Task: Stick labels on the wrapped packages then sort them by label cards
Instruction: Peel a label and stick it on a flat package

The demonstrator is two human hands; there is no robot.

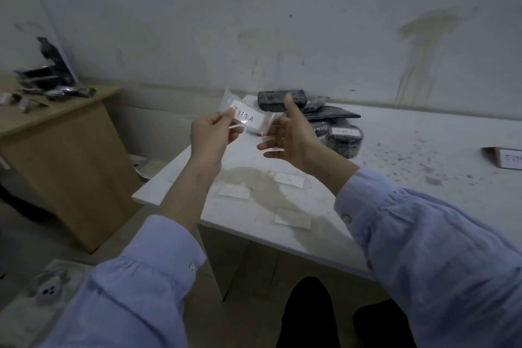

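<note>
I hold a white label (248, 118) reading "TIMA", backed with clear tape, in the air above the white table (395, 178). My left hand (210, 140) pinches its left end. My right hand (291, 138) holds its right end between the fingertips, thumb raised. Behind the hands lie several black wrapped packages (319, 110); the round one (344, 140) carries a white label. Three more blank-looking labels (289, 179) lie on the table near its front edge.
A label card (508, 158) stands at the table's right edge. A wooden desk (56, 133) at the left holds more black packages (53, 79). A small white device (48, 289) lies on the floor at lower left. A wall stands close behind the table.
</note>
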